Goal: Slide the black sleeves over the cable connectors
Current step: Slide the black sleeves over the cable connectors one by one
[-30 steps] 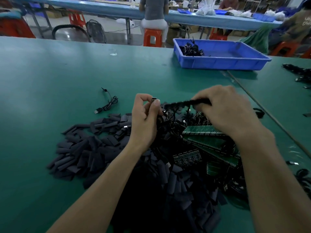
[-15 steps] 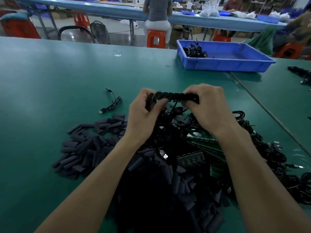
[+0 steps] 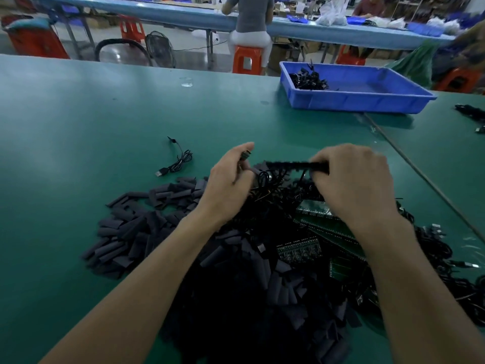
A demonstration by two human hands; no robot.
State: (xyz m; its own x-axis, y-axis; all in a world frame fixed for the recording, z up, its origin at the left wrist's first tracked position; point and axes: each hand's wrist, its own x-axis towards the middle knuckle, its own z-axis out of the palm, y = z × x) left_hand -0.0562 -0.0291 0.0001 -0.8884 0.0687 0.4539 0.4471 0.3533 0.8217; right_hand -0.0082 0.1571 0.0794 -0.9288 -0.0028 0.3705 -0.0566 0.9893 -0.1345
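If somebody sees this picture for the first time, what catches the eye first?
First, the hands at the centre: the left hand pinches a small connector, the right hand grips a long black strip. Below them spreads a large heap of black sleeves on the green table; a blue tray stands far right.

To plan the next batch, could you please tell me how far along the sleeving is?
Early. Possibly done: few cables in the blue tray. In hand: left hand pinches a connector, right hand grips a black strip. Left: the big sleeve pile and tangled cables.
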